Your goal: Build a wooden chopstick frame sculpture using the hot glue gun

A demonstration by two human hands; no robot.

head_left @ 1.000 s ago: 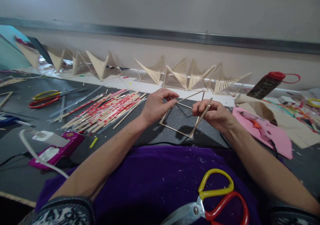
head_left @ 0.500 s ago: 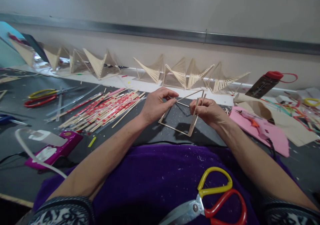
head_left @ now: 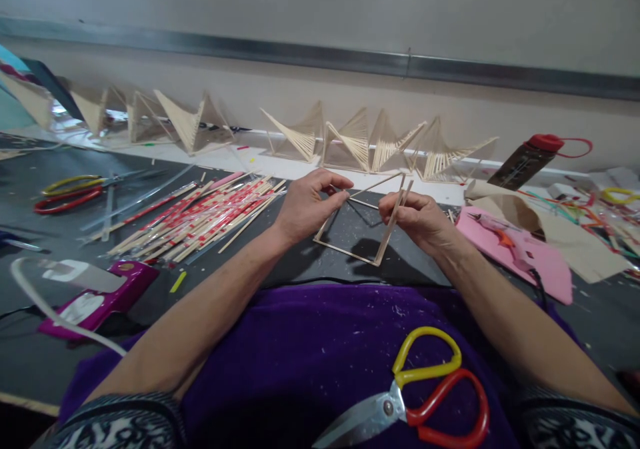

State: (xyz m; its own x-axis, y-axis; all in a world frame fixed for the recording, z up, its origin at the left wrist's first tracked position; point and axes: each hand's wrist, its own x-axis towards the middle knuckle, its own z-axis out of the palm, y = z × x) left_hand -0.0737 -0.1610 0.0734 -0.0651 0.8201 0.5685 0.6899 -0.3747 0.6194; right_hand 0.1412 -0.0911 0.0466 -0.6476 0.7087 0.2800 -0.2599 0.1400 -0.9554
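We're watching from one head-worn camera, looking out from above the near side of the purple cloth. We're facing forward and down, taking in that cloth close below us and catching the wearer's left hand and right hand at middle range, just beyond it. Farther past the cloth we're looking across the grey tabletop, and farthest of all we're seeing the wall stretching across our view.
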